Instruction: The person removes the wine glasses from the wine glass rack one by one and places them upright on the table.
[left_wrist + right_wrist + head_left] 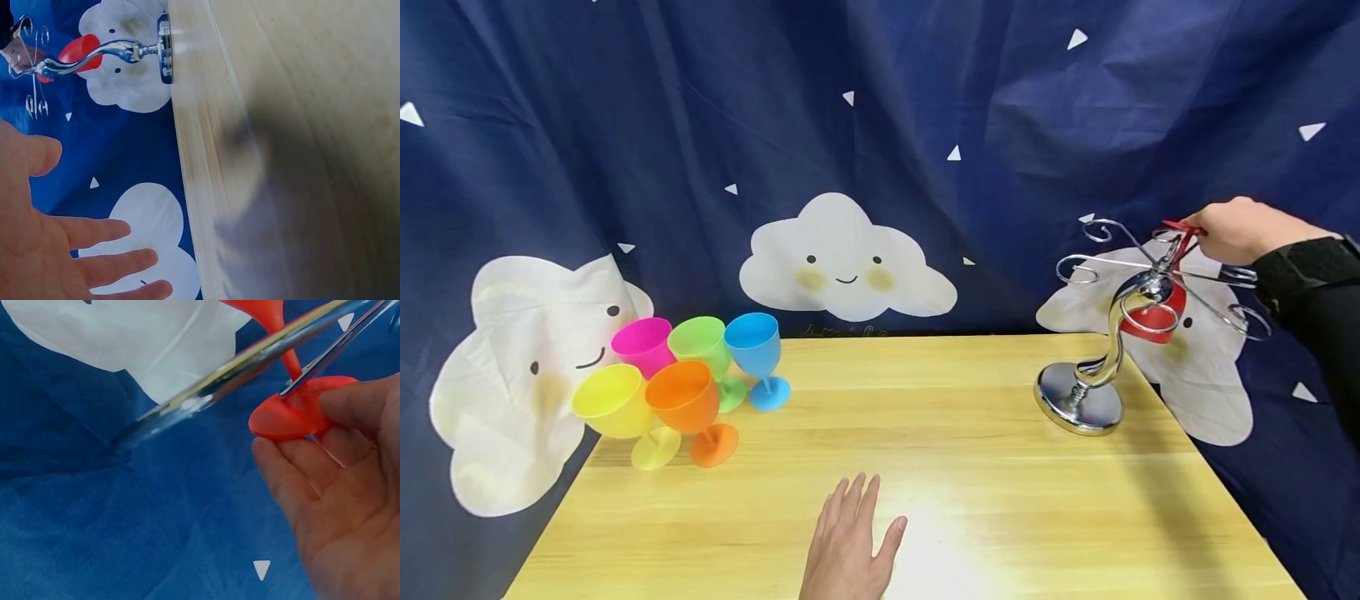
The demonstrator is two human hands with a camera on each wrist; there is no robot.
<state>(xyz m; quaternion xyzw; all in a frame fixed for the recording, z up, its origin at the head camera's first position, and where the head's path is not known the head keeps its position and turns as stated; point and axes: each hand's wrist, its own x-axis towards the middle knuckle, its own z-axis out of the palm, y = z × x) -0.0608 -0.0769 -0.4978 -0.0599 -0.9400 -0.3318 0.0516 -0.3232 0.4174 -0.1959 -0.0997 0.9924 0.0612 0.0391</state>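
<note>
My right hand pinches the round foot of a red plastic goblet, thumb on one side and fingers on the other. The goblet hangs upside down, bowl lowest, among the curled wire arms of a chrome stemware rack. In the right wrist view a metal arm lies against the goblet's stem, close to the foot. My left hand is held over the front middle of the table, fingers straight and thumb spread, holding nothing.
At the table's left stand pink, green, blue, yellow and orange goblets, all upright. The rack's round base rests near the right edge of the wooden table. Behind hangs a dark blue cloud-print curtain.
</note>
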